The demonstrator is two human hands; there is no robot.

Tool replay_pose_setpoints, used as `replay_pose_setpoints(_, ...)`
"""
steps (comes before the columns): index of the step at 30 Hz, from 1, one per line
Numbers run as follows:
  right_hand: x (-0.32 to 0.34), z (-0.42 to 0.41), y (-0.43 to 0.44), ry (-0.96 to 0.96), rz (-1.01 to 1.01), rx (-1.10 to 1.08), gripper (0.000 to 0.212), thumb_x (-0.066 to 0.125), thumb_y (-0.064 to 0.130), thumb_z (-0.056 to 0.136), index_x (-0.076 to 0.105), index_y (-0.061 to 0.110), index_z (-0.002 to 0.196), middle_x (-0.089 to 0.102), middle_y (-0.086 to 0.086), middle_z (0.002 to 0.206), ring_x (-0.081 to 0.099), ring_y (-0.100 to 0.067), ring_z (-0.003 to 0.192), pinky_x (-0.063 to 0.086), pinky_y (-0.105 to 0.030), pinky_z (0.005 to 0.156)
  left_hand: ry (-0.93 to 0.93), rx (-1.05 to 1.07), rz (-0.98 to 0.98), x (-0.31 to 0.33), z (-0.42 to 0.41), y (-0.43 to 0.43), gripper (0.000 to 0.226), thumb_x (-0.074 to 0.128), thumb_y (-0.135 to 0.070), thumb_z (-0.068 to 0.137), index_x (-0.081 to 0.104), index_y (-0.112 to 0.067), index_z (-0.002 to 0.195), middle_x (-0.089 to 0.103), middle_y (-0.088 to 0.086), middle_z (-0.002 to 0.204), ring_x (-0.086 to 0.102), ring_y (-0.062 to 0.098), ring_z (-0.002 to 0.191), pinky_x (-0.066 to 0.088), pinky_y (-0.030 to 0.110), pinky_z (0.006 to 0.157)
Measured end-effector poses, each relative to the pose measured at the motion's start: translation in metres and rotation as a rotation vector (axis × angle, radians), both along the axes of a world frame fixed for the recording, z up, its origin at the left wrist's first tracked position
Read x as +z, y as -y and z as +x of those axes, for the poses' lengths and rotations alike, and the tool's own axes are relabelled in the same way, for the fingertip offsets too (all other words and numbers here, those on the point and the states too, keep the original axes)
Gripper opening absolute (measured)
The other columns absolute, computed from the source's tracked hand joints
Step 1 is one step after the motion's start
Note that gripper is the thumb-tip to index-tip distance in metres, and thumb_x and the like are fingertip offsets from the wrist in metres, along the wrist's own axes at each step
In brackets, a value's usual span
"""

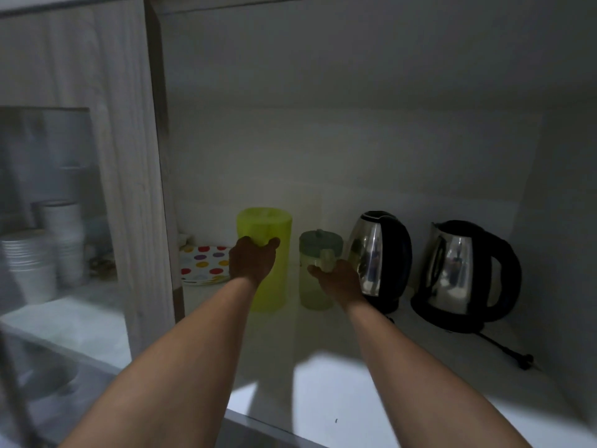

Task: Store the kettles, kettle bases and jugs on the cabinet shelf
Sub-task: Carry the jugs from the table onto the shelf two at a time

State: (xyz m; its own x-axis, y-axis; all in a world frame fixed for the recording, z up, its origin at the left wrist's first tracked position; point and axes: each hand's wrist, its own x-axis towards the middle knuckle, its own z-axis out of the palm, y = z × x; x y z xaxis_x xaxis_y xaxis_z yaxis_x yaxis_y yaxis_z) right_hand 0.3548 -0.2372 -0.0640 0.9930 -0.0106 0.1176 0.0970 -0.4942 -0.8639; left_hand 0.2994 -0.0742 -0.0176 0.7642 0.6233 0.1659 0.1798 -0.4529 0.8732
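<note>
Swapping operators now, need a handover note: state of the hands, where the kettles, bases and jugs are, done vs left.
Left hand: grips the tall yellow-green jug near its top.
Right hand: holds the small lidded jug at its handle.
Both jugs are upright and side by side on the cabinet shelf, left of the left kettle and right kettle. Each kettle is on its black base.
Done: kettles and bases stored.
Left: let go of both jugs.

Polka-dot plate (205, 263) lying flat beside wooden divider (135, 189), stacked white bowls (29, 263) behind glass door (48, 150)
</note>
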Motion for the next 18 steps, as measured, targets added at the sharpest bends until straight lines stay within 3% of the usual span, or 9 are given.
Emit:
replay_pose_setpoints(4, 0.019, -0.022, 0.006, -0.002, -0.163, -0.028, 0.064, 0.073, 0.045, 0.089, 0.054, 0.002, 0.132, 0.062, -0.017, 0.134, 0.060, -0.032, 0.123, 0.049, -0.031, 0.087, -0.125, 0.067, 0.079, 0.017, -0.020, 0.011, 0.093, 0.065, -0.061, 0.083, 0.027, -0.007, 0.148, 0.039, 0.018, 0.147, 0.036, 0.040, 0.137, 0.036, 0.051, 0.105)
replay_pose_setpoints(8, 0.046, -0.059, 0.010, 0.038, -0.350, -0.062, 0.073, 0.065, 0.045, 0.093, 0.038, 0.005, 0.148, 0.049, -0.018, 0.150, 0.050, -0.034, 0.136, 0.045, -0.035, 0.103, -0.097, 0.061, 0.219, 0.032, -0.047, 0.026, 0.091, 0.060, -0.059, 0.088, 0.016, -0.011, 0.152, 0.033, 0.017, 0.148, 0.032, 0.040, 0.136, 0.032, 0.051, 0.106)
replay_pose_setpoints(10, 0.061, -0.085, 0.009, 0.075, -0.407, -0.082, 0.071, 0.063, 0.043, 0.094, 0.038, 0.005, 0.149, 0.049, -0.019, 0.149, 0.051, -0.035, 0.135, 0.046, -0.034, 0.103, -0.031, 0.033, 0.345, 0.039, -0.071, 0.031, 0.083, 0.057, -0.054, 0.090, 0.019, -0.010, 0.151, 0.036, 0.019, 0.145, 0.034, 0.041, 0.133, 0.033, 0.051, 0.105)
replay_pose_setpoints(14, 0.079, -0.137, 0.002, 0.157, -0.455, -0.105, 0.045, 0.061, 0.034, 0.094, 0.060, 0.005, 0.129, 0.063, -0.022, 0.133, 0.062, -0.037, 0.121, 0.052, -0.037, 0.094, 0.086, -0.023, 0.519, 0.056, -0.127, 0.031, 0.058, 0.054, -0.047, 0.092, 0.039, -0.012, 0.135, 0.052, 0.018, 0.129, 0.049, 0.039, 0.120, 0.042, 0.047, 0.094)
replay_pose_setpoints(18, 0.091, -0.193, -0.016, 0.252, -0.498, -0.111, 0.047, 0.059, 0.033, 0.097, 0.053, 0.003, 0.133, 0.057, -0.023, 0.138, 0.054, -0.039, 0.130, 0.047, -0.041, 0.101, 0.228, -0.087, 0.651, 0.059, -0.179, 0.012, 0.043, 0.050, -0.045, 0.094, 0.046, -0.014, 0.124, 0.058, 0.016, 0.122, 0.054, 0.037, 0.112, 0.045, 0.046, 0.090)
